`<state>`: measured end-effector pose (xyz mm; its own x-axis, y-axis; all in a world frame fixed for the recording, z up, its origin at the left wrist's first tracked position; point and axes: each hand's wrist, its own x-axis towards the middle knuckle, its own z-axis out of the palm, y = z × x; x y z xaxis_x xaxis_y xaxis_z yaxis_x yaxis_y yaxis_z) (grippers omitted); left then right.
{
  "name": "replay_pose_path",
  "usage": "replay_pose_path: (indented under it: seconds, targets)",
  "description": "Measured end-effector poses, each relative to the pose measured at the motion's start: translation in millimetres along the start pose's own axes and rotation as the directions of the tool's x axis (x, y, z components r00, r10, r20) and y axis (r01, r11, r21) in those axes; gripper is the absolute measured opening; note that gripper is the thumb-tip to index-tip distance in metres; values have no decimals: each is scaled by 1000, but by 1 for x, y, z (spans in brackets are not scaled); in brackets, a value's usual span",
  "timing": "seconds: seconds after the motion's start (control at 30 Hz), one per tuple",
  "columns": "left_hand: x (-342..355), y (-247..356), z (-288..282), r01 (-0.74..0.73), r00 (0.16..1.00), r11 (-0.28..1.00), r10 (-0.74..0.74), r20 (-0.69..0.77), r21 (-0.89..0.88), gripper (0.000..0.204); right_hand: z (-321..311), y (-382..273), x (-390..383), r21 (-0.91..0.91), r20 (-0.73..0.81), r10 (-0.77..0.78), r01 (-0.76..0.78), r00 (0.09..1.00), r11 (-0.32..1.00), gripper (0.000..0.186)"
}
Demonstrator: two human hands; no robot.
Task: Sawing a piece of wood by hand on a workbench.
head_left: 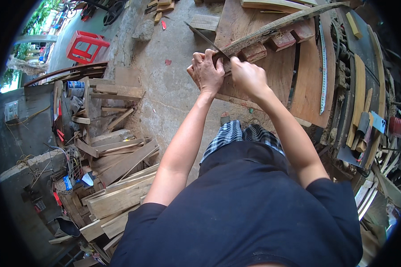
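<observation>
A long, narrow wooden board point(278, 29) slants from the far right down to my hands, lying across several wood blocks on a wooden workbench point(243, 22). My left hand point(206, 73) is closed over the board's near end, its fingers bent round the wood. In my right hand point(249, 76) is the handle of what looks like a hand saw point(206, 39), mostly hidden by the fist. Its thin dark blade crosses the board beside my left fingers and points away to the far left. Whether the teeth have entered the wood is too small to tell.
Reddish blocks point(282, 41) sit under the board. A measuring tape point(323, 66) lies along the bench's right side. Further right are wood strips point(358, 89) and a phone point(378, 122). Scrap planks point(120, 196) pile at left; a red plastic stool point(87, 46) lies beyond.
</observation>
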<state>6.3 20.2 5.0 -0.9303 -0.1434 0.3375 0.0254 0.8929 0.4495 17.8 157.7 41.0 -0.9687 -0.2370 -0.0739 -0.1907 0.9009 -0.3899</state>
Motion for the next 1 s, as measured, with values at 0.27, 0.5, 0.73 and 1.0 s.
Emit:
replay_pose_path:
  seconds: [0.27, 0.5, 0.73, 1.0]
  targets:
    - [-3, -13, 1, 28, 1000, 999, -28, -4, 20, 24, -2, -3, -21, -1, 49, -14, 14, 999, 1000, 13]
    - [2, -3, 1, 42, 999, 999, -42, 31, 7, 25, 6, -12, 25, 30, -46, -38, 40, 998, 999, 13]
    - [-2, -9, -1, 21, 1000, 999, -21, 4, 24, 25, -3, -2, -21, -29, 25, 4, -3, 1000, 1000, 14]
    - [-3, -10, 0, 51, 998, 999, -51, 29, 12, 23, 3, -7, -6, -62, 3, -13, 13, 1000, 998, 12]
